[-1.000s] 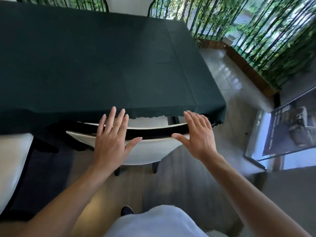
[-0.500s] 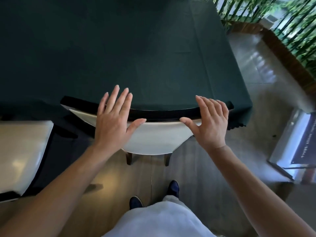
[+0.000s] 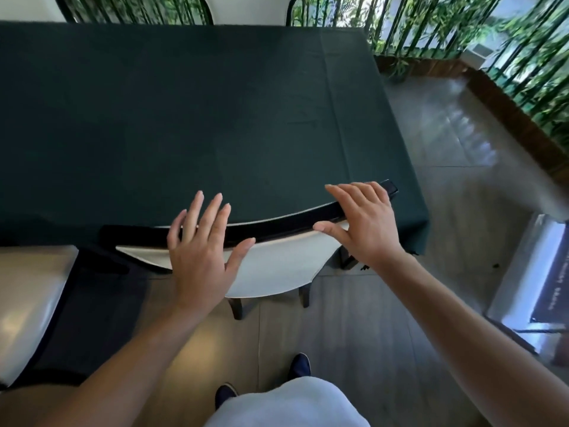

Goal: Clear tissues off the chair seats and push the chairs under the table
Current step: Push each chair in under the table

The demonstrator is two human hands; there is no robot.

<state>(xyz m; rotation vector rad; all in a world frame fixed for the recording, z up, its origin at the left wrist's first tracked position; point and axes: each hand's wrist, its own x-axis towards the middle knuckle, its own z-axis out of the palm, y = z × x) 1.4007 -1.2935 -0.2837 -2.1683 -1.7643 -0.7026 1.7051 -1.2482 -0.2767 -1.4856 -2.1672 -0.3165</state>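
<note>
1. My left hand (image 3: 200, 257) is flat and released, fingers straight, hovering at or lightly touching the chair back (image 3: 277, 263); I cannot tell which.
2. My right hand (image 3: 365, 223) is also released, palm and straight fingers pressing the black top rail (image 3: 277, 224) near its right end.
3. A second ago a strip of seat showed between rail and cloth; now the rail meets the near edge of the worktop (image 3: 215, 118), near its right corner, so this chair looks fully pushed in.
4. No tissue is visible anywhere.
5. A second chair (image 3: 27, 300), at the near edge further left, stands out from the worktop, its pale seat exposed. I judge it comes next.
6. More chair backs (image 3: 246, 9) sit along the far edge.
</note>
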